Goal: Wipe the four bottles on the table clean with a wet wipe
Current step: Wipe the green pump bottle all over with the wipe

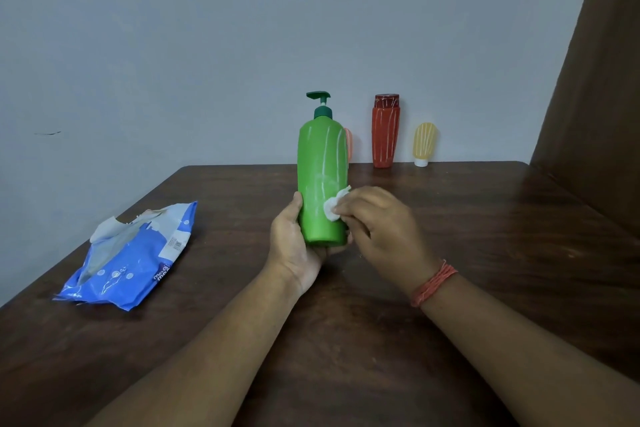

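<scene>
My left hand [294, 246] grips the base of a tall green pump bottle [322, 166], holding it upright above the table. My right hand [381, 229] pinches a small white wet wipe [334, 204] and presses it against the bottle's lower right side. White streaks mark the green surface. Against the wall stand a red bottle [385, 130] and a small yellow bottle [424, 144], both streaked white. A pink bottle [348, 144] shows only as a sliver behind the green one.
A blue wet-wipe pack [135, 260] lies open on the left of the dark wooden table [485, 236], near its left edge. A brown curtain [595, 97] hangs at the right. A grey wall stands behind.
</scene>
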Demonstrator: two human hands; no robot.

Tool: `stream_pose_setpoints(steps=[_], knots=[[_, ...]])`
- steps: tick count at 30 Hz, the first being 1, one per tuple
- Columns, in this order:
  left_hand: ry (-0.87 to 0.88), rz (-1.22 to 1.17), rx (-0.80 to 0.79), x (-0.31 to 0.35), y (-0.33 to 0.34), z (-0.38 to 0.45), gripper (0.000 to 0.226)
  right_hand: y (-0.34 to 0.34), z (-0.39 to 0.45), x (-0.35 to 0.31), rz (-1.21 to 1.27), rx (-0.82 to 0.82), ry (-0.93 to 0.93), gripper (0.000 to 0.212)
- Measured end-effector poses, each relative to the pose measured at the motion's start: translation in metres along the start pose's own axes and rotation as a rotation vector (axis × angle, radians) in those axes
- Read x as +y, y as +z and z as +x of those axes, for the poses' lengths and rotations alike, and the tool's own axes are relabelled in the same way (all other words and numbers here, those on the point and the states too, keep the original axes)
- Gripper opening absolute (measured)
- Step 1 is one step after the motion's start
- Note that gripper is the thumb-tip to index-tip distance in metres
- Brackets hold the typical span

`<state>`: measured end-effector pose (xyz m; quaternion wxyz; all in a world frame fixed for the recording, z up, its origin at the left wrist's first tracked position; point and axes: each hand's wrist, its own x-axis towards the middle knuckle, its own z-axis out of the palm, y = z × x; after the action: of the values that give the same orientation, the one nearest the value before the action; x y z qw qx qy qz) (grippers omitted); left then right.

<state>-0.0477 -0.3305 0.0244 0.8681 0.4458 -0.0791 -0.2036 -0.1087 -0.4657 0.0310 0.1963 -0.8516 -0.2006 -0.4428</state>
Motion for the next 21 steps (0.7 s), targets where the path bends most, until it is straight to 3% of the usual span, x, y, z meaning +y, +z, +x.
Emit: stream_pose_setpoints(steps=[5, 9, 14, 18, 21], knots=[[0.056, -0.068, 0.023, 0.002, -0.0039, 0.002, 0.051, -0.0029, -0.0033, -0.006, 0.057, -0.105, -0.134, 0.012], [0.063, -0.068, 0.032, 0.0003, -0.0039, 0.0037, 0.047, -0.0033, 0.0004, -0.0013, 0.071, -0.003, 0.007, 0.013], [0.063, -0.117, 0.06, 0.0032, -0.0073, 0.0055, 0.047, -0.0076, -0.0028, -0.0006, 0.167, -0.15, -0.043, 0.01], [0.022, -0.111, 0.058, 0.0001, -0.0052, 0.0051, 0.045, -0.0029, -0.0016, 0.0035, 0.172, 0.007, 0.116, 0.013], [0.012, -0.112, 0.038, 0.0005, -0.0042, 0.004, 0.047, -0.0077, -0.0038, 0.0025, 0.246, -0.041, 0.126, 0.01]])
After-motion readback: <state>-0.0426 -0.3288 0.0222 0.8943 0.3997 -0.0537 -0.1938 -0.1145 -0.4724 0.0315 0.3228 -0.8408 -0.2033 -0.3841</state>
